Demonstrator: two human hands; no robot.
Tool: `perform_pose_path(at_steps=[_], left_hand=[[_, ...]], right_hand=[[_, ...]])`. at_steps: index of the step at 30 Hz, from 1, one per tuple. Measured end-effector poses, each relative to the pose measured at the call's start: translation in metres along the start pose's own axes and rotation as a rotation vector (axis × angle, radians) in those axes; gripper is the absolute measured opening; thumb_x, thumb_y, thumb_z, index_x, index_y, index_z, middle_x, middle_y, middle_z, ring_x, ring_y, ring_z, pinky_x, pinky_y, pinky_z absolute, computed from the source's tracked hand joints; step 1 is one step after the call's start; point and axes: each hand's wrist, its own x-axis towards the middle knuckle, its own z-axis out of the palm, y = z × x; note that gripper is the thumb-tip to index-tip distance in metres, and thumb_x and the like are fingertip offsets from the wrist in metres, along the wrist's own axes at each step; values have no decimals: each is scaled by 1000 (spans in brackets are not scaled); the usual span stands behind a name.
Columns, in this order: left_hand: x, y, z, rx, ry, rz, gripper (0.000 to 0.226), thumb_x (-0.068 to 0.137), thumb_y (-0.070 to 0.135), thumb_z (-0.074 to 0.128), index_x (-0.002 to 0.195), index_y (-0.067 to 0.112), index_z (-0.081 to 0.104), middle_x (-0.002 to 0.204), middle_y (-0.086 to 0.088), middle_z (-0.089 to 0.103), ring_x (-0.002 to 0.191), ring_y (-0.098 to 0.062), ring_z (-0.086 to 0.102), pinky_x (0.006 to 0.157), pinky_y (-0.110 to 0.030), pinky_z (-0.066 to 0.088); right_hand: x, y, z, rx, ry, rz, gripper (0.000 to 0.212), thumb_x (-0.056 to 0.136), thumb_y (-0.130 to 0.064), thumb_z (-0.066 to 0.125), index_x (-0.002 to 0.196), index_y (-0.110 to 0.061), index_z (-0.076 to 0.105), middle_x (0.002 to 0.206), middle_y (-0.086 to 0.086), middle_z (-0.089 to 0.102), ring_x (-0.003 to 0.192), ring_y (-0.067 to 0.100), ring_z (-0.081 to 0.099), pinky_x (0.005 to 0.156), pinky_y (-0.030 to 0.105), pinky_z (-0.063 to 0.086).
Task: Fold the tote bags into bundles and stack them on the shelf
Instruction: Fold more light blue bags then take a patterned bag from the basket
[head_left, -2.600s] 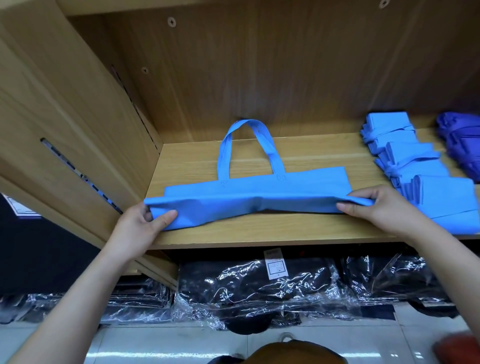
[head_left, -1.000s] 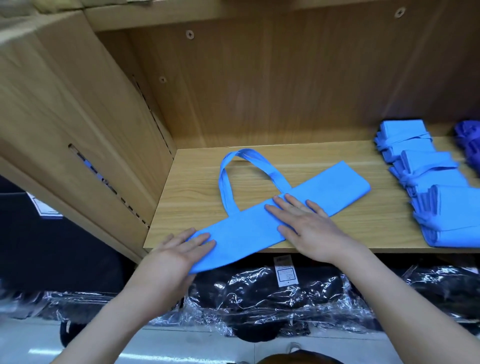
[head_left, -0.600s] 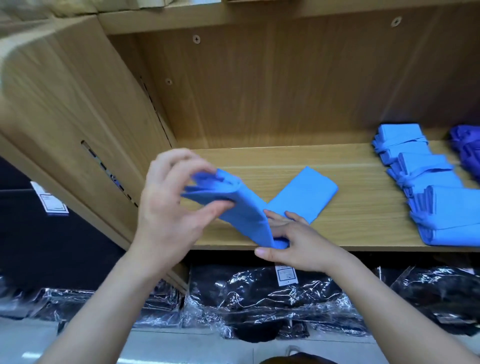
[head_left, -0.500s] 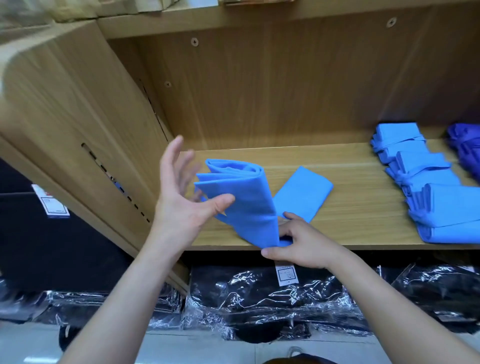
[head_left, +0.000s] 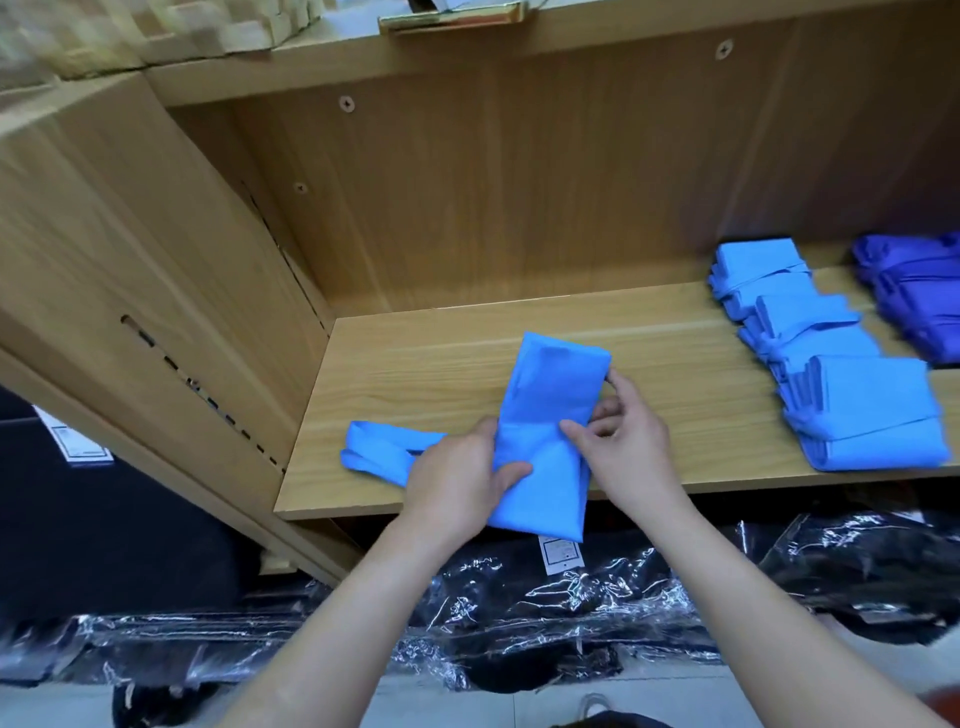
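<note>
A light blue tote bag (head_left: 550, 410), folded into a narrow thick strip, lies on the wooden shelf (head_left: 431, 364) and hangs slightly over its front edge. Its handles (head_left: 382, 449) stick out to the left. My left hand (head_left: 457, 480) grips the strip's left side, thumb on top. My right hand (head_left: 621, 441) pinches the right edge of the strip, fingers curled around it. Three folded light blue bundles (head_left: 862, 410) tied with their handles lie in a row at the right of the shelf.
Dark purple bundles (head_left: 919, 296) sit at the far right. The cabinet's side panel (head_left: 130, 270) stands on the left and the back wall behind. Black goods in clear plastic bags (head_left: 545, 613) fill the space below the shelf.
The left end, lifted half a second ago, has come down over the rest, making a shorter thick strip. The handles now lie out to the left. Both hands have moved onto the strip's sides.
</note>
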Motion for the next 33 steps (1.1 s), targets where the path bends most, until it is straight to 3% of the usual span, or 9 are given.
perform_pose_path(at_steps=[5,8,12,16,21,24,27,29,33], left_hand=[[-7,2,0,151,217,80,85,78,56,67,147,27,27,130,3,47,121,-23,45,93,-43,41],[-8,-5,5,129,108,286,65,90,48,58,147,32,33,151,1,31,140,-21,28,108,-38,35],[-13,-9,16,95,-98,281,54,100,47,38,151,34,25,163,-2,-5,148,-21,14,114,-35,29],[-14,3,20,181,-122,312,54,103,42,33,153,26,20,163,-12,-4,147,-29,17,116,-37,23],[-14,9,16,278,-127,292,77,83,63,1,151,29,12,162,-7,0,146,-25,6,115,-51,10],[-23,11,15,314,-191,345,94,81,78,25,154,25,1,162,-2,-13,147,-19,-16,116,-57,-6],[-28,4,19,343,-198,422,106,81,66,56,155,19,-5,161,-3,-16,149,-19,-14,121,-47,1],[-26,-1,19,324,-118,468,93,86,42,60,155,18,3,162,-7,-7,150,-21,-1,122,-41,11],[-20,-1,11,200,-170,484,79,88,26,54,155,20,12,163,-4,1,150,-16,4,116,-21,1]], right_hand=[[8,0,3,-241,-75,-42,94,78,-11,72,150,-36,17,105,-4,57,83,19,62,79,35,51],[10,2,5,-266,-117,-29,89,78,-11,69,149,-35,21,118,3,55,96,27,61,85,40,50],[9,1,4,-306,-121,23,88,82,-21,68,153,-21,16,133,12,43,126,31,42,103,36,36],[23,-9,3,-127,-167,124,89,89,-32,63,154,-26,3,137,7,54,125,31,51,97,36,42],[20,-12,6,-292,-209,70,76,97,-30,52,154,-30,3,133,12,57,114,35,56,89,38,46],[26,-9,2,-271,-219,84,81,93,-28,59,154,-31,6,138,6,55,122,31,53,93,35,44],[38,-6,-1,-249,-280,125,88,87,-28,67,154,-31,12,138,0,55,123,24,54,98,33,44],[45,-7,-3,-228,-308,137,86,81,-29,71,152,-30,22,130,-1,61,117,22,58,98,34,46],[60,-13,-4,-196,-296,95,64,77,-28,79,130,-19,45,108,-2,64,99,20,61,83,30,48]])
